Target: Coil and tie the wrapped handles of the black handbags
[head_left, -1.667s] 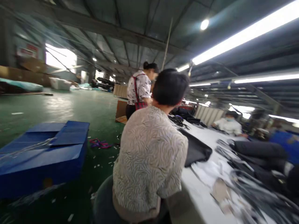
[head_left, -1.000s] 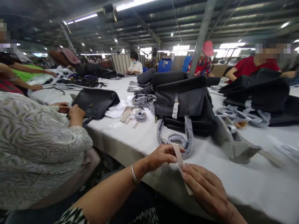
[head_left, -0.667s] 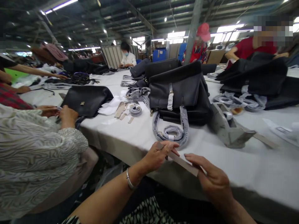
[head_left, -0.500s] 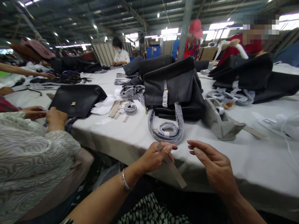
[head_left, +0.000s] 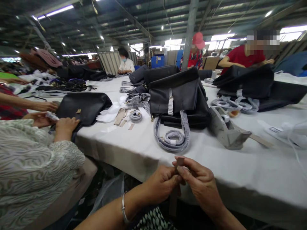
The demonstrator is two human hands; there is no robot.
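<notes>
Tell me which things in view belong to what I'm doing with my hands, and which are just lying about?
In the job:
beige strip, gripped by left hand and right hand
perhaps black handbag and wrapped coiled strap, nearest ahead

Apparently just lying about:
grey tape dispenser
beige card pieces

Left hand curled tight; right hand pinching just beside left fingers, hands seemingly touching, contact partly hidden. Left forearm, right forearm slant back from the fingers, well apart.
</notes>
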